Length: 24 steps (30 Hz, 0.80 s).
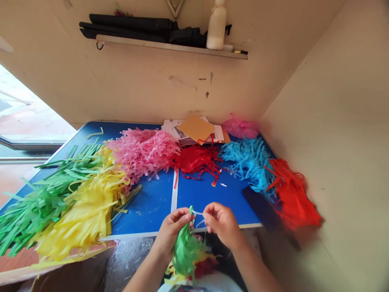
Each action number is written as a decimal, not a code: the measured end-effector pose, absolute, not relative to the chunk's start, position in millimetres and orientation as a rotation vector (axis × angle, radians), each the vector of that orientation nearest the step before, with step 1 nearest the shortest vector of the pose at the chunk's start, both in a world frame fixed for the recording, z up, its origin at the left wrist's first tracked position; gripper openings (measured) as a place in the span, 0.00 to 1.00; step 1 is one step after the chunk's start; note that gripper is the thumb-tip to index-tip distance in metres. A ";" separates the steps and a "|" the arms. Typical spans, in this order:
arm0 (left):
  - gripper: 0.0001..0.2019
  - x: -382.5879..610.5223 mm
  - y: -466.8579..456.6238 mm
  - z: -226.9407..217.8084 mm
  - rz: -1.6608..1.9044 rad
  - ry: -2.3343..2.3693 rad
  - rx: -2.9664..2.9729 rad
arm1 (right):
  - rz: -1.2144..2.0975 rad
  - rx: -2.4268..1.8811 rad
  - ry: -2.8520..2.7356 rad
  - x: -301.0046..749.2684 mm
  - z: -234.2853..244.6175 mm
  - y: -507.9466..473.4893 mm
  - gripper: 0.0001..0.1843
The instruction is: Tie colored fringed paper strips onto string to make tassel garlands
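Note:
My left hand (178, 223) pinches the twisted top of a green tissue-paper tassel (187, 251), which hangs down over my lap. A thin white string (198, 213) runs from the tassel's top loop to my right hand (221, 222), whose fingertips are closed on it. Below the string a second pale strand shows between the hands. Yellow and red paper fringes lie under the green tassel, partly hidden by it.
On the blue table (146, 215) lie green (42, 198), yellow (88, 207), pink (146, 152), red (197, 158), blue (251, 160) and orange-red fringe piles (293, 194). Papers (196, 129) are stacked at the back. A wall shelf (173, 45) holds a white bottle (216, 26).

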<state>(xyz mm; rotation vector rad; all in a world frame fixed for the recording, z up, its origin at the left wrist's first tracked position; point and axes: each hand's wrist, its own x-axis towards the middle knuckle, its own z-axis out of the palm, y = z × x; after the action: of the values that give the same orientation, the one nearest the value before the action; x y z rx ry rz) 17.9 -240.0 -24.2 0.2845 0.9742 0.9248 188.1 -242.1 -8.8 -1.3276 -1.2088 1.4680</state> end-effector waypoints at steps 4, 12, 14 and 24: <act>0.20 17.9 -241.2 -22.7 0.924 0.985 0.276 | 1.409 -1.406 -1.222 187.5 -16.1 -239.3 0.10; 0.22 17.8 -243.1 -18.1 0.972 1.070 0.316 | 0.955 -1.569 -1.482 182.3 -14.6 -241.2 0.07; 0.22 17.1 -243.3 -18.2 0.970 1.076 0.309 | 0.898 -1.581 -1.512 183.3 -13.0 -241.8 0.07; 0.15 21.4 -247.8 -27.2 1.064 1.215 0.764 | 0.699 -1.609 -1.630 171.7 -19.6 -249.0 0.05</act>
<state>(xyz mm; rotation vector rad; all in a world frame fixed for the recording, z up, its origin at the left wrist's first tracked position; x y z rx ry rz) 21.4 -247.8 -27.2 0.7638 1.2153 1.0638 171.7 -249.0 -19.6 -1.6087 -1.6297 0.6993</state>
